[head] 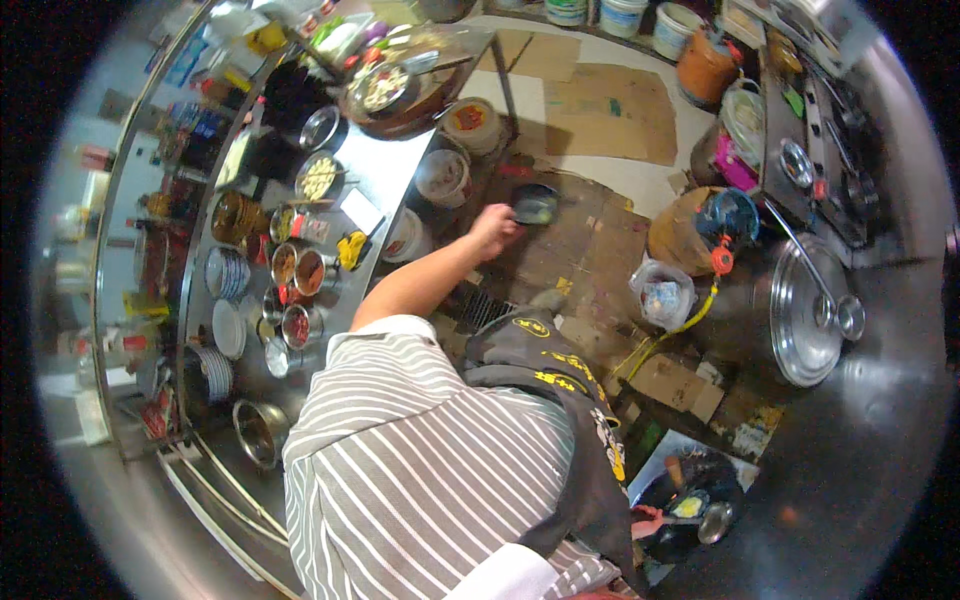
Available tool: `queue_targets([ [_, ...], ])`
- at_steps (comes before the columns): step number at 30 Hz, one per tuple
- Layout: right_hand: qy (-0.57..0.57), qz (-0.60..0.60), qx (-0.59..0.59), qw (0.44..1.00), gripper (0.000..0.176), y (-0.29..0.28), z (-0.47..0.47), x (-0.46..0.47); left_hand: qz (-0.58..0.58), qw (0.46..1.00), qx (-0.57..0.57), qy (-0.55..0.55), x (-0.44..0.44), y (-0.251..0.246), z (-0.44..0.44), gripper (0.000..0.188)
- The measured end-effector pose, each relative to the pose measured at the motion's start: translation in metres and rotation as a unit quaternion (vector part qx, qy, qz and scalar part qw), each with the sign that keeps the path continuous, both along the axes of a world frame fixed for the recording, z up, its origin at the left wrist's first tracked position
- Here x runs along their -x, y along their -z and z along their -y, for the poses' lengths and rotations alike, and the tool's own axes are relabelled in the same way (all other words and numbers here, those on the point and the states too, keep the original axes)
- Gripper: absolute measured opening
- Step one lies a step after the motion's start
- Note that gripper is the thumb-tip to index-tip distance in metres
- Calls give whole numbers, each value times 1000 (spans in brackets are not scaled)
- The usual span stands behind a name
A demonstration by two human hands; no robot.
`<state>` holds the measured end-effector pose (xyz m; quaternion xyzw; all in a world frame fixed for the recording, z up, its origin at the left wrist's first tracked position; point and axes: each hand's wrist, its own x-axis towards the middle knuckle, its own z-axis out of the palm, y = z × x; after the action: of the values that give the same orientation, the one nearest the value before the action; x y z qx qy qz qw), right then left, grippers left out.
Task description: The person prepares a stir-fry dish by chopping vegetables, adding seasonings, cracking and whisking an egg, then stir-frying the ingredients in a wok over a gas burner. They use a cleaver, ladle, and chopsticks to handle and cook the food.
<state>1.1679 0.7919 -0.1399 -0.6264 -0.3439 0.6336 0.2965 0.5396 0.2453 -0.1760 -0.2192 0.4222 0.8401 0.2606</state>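
Observation:
Stretched out over the floor, my left hand (495, 231) grips the edge of a dark bowl (535, 205) with something pale green inside; both are slightly blurred. Far off at the lower right, my right hand (646, 522) is closed round the handle of a metal ladle (715, 523). The ladle's round head lies over a dark wok (705, 480). Beside the ladle, a yellow and white food, like egg, lies in the wok (687, 507). A brown wooden handle (674, 471) shows at the wok's far side.
A steel counter (397, 161) on the left bears bowls of ingredients and a round chopping board (442, 82). Lidded buckets (442, 178) stand by it. Flattened cardboard (611, 112) covers the floor. To the right are a gas cylinder (679, 232) with a yellow hose and a large steel lid (806, 315).

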Motion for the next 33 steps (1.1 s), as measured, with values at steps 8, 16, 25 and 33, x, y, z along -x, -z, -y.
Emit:
queue_targets([
  [8,-182,234,-272,915,26,-23,47,64,31,911,153,-381,-1,12,221,13],
  [16,-136,235,-186,944,25,-26,117,197,55,866,102,-486,78,42,326,17],
  [25,-98,248,-94,959,26,-35,135,205,-121,883,359,-277,141,-9,363,18],
  [33,-242,681,-115,681,32,-33,106,91,-89,916,380,-98,272,26,462,46],
])
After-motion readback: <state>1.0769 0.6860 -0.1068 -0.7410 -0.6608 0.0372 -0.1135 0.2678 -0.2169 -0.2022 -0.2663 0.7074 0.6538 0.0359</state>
